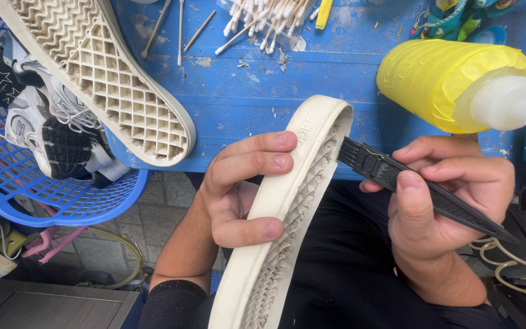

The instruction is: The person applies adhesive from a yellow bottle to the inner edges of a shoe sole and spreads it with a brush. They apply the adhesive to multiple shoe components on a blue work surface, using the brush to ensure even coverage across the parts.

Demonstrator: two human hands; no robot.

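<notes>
Sneakers (50, 125) lay heaped in a blue plastic basket (62, 201) at the far left, beside the blue bench (263, 85). On the bench's near edge rested a detached cream sole (114, 73), its waffle grid facing up. Further along, the left hand (245, 189) gripped a second off-white shoe sole (287, 213) on edge over the lap, fingers (257, 161) wrapped across its rim and thumb pressed on the side wall, closed firmly around it. Cotton swabs (263, 24) lay scattered on the bench above. The sole's tip reached up over the bench edge. Against its gridded inner face sat the bristles of a black brush (397, 180), held in the right hand (452, 201), fingers clamped tight along the handle. At the far right a yellow squeeze bottle (458, 82) with a pale nozzle lay on its side on the bench.
</notes>
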